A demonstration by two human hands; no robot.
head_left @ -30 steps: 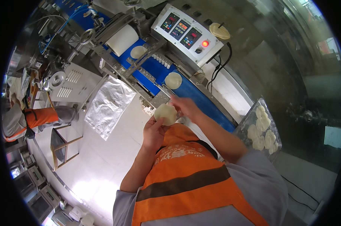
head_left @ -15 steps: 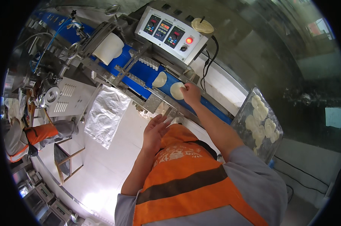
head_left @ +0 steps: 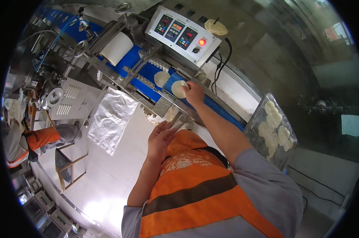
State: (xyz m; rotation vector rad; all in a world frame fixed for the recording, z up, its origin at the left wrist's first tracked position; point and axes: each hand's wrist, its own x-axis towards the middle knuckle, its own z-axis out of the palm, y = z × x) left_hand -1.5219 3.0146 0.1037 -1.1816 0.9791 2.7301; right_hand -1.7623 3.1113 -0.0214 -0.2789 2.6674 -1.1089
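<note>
My right hand (head_left: 195, 94) reaches over the blue conveyor belt (head_left: 223, 113), thumb and fingers closed at the right edge of a pale, flat dough round (head_left: 178, 89). A second dough round (head_left: 161, 79) lies on the belt just up and left of it, close to the row of white rollers. My left hand (head_left: 159, 139) hovers in front of my apron, below the machine's near edge. Its fingers are spread and nothing is in them.
Above the belt stands a control box (head_left: 183, 35) with a lit red button. A wide white roll (head_left: 116, 48) crosses the belt farther left. On the right, a clear tray (head_left: 247, 133) holds several dough pieces (head_left: 272, 119). Another person (head_left: 42, 139) is at far left, near a stool (head_left: 64, 168).
My right hand has shifted slightly up and left along the belt. The two rounds now appear farther up-left; whether they are the same ones I cannot tell. My left hand has barely moved.
</note>
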